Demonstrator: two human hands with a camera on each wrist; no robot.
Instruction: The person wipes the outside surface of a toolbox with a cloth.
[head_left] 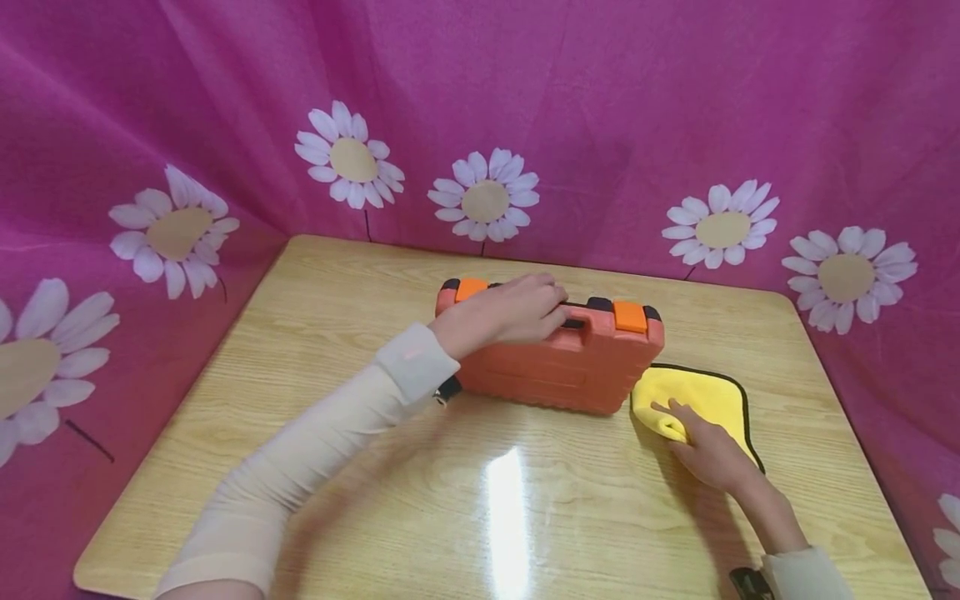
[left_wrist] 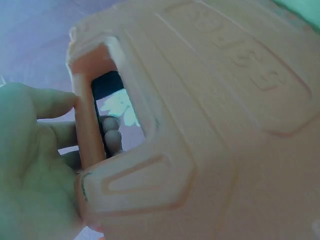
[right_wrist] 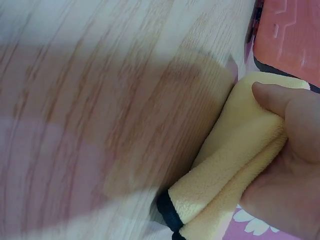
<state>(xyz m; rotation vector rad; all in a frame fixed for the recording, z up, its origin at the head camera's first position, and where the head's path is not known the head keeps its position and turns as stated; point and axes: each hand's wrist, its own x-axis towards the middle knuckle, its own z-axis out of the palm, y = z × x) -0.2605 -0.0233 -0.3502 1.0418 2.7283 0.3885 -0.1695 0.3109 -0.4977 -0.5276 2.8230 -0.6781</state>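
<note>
A red-orange plastic tool case (head_left: 540,371) stands on its long edge in the middle of the table, handle up, with bright orange latches (head_left: 630,317) on top. My left hand (head_left: 517,308) grips its handle (left_wrist: 90,122); in the left wrist view the fingers pass round the bar and the fingertips show through the opening. To the right of the case lies a yellow cloth (head_left: 712,396) with black edging. My right hand (head_left: 708,446) holds its near left part, which is folded over, between thumb and fingers. Most of those fingers are hidden under the cloth in the right wrist view.
The wooden table (head_left: 360,333) has rounded corners and a bright light reflection near its front. A magenta curtain (head_left: 600,100) with white daisies hangs close behind it and along both sides.
</note>
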